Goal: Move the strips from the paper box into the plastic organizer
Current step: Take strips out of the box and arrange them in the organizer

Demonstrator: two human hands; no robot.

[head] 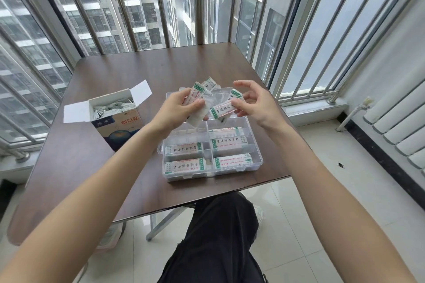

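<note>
While both hands are raised above the far end of the plastic organizer [257, 156], we observe the left hand [177, 110] gripping a fanned bundle of strips [197, 99], thumb across their front, with the strip ends projecting above and below the fingers. The right hand [255, 103] pinches a single strip [222, 109] between thumb and fingertips, just beside the bundle; its other fingers are spread. Further strips lie flat in the organizer's near compartments. The paper box [119, 122] stands open on the table [80, 167] to the left, more strips inside it.
</note>
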